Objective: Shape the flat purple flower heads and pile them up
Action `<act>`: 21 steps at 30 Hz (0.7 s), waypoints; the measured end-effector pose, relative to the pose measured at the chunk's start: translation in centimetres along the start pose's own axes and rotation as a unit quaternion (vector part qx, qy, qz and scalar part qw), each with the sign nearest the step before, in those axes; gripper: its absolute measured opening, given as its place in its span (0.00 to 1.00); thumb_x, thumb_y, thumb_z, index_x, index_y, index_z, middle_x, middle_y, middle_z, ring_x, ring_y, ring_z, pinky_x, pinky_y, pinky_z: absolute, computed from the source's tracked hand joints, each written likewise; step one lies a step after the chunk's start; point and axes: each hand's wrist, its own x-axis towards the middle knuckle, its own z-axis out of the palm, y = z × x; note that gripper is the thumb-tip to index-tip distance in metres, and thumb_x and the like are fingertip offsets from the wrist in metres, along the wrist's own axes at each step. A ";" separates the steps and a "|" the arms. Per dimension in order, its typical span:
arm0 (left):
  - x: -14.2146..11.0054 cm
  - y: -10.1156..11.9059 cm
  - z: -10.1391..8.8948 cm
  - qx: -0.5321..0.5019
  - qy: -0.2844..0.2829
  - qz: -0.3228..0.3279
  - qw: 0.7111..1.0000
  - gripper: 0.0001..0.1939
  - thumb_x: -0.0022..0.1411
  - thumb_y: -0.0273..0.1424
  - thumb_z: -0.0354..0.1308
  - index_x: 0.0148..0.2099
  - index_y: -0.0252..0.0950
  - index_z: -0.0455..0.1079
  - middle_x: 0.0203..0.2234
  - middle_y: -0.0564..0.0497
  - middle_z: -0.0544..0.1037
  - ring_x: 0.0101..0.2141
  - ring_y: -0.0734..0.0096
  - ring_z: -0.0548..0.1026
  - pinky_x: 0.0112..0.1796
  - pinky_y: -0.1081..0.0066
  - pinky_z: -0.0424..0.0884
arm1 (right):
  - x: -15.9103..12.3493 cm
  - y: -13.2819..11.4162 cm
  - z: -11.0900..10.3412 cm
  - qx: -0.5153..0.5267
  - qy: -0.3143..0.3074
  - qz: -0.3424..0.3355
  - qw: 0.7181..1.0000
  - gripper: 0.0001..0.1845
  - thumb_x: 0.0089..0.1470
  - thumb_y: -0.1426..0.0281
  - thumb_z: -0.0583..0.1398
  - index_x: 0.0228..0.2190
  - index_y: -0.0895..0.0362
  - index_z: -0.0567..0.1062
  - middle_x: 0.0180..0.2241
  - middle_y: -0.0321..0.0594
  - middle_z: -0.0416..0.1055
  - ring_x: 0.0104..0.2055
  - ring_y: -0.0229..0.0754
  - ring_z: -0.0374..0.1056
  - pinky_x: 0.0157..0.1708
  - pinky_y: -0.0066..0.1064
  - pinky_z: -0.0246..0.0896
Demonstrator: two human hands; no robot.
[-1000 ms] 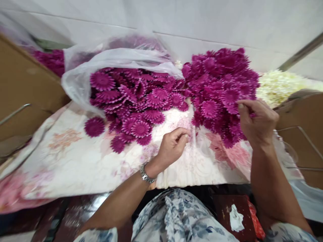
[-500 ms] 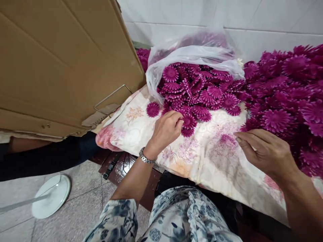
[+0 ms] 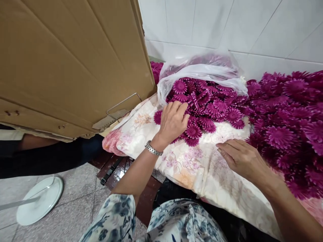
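My left hand (image 3: 173, 121), with a metal watch (image 3: 153, 148) on its wrist, reaches over the front left of a pile of magenta artificial flower heads (image 3: 219, 106). Its fingers curl downward, and whatever the tips hold is hidden. To the right, my right hand (image 3: 239, 158) hovers above the floral cloth (image 3: 181, 159), thumb and fingers drawn together in a pinch; anything between them is too small to make out. One flower head (image 3: 157, 117) lies partly behind my left hand. Others spill from a clear plastic bag (image 3: 202, 70).
A bigger heap of magenta flowers (image 3: 290, 124) fills the right side against the tiled wall (image 3: 189, 23). A tall cardboard sheet (image 3: 75, 67) with a wire handle (image 3: 123, 101) stands left. Below it are a person's dark-clothed leg (image 3: 50, 158) and a round white base (image 3: 41, 201).
The view has shifted, so the scene sits lower and further right. My right hand has moved left toward the flower pile. My left hand has gone slightly farther over the flowers.
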 end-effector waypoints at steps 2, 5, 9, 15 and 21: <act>1.5 -1.1 0.5 0.016 -0.004 0.002 1.000 0.24 0.60 0.34 0.54 0.58 0.35 0.62 0.54 0.42 0.68 0.52 0.54 0.64 0.49 0.58 0.61 | -0.4 -0.1 0.1 0.001 0.006 0.003 1.000 0.05 0.54 0.77 0.59 0.33 0.60 0.75 0.29 0.41 0.75 0.32 0.41 0.71 0.35 0.33 0.63; 2.9 -2.0 1.7 0.010 -0.040 0.024 0.999 0.16 0.62 0.34 0.51 0.50 0.37 0.69 0.52 0.44 0.70 0.51 0.54 0.64 0.49 0.57 0.62 | -1.0 -0.2 0.2 0.007 0.001 0.008 1.000 0.06 0.54 0.77 0.58 0.34 0.61 0.75 0.29 0.41 0.75 0.32 0.41 0.70 0.34 0.33 0.62; 1.7 -1.2 2.6 0.007 0.000 0.053 0.999 0.14 0.64 0.32 0.47 0.44 0.39 0.73 0.50 0.46 0.73 0.50 0.55 0.65 0.46 0.56 0.63 | -1.9 -0.2 0.4 0.004 -0.005 0.016 1.000 0.06 0.54 0.77 0.58 0.34 0.60 0.75 0.30 0.41 0.75 0.31 0.41 0.70 0.34 0.33 0.62; -2.7 0.2 2.5 0.046 0.012 0.120 0.992 0.17 0.63 0.33 0.50 0.52 0.36 0.69 0.56 0.41 0.68 0.56 0.51 0.62 0.53 0.51 0.57 | -2.8 0.0 0.6 -0.006 -0.012 0.019 1.000 0.06 0.54 0.76 0.58 0.34 0.60 0.75 0.30 0.40 0.76 0.33 0.41 0.71 0.34 0.33 0.62; -3.7 -1.2 2.5 -0.040 0.077 0.152 0.985 0.15 0.61 0.30 0.51 0.49 0.36 0.71 0.42 0.43 0.75 0.45 0.61 0.69 0.45 0.61 0.66 | -1.3 0.4 0.6 0.002 -0.009 0.028 1.000 0.06 0.54 0.76 0.58 0.34 0.60 0.76 0.31 0.41 0.75 0.33 0.41 0.71 0.36 0.32 0.63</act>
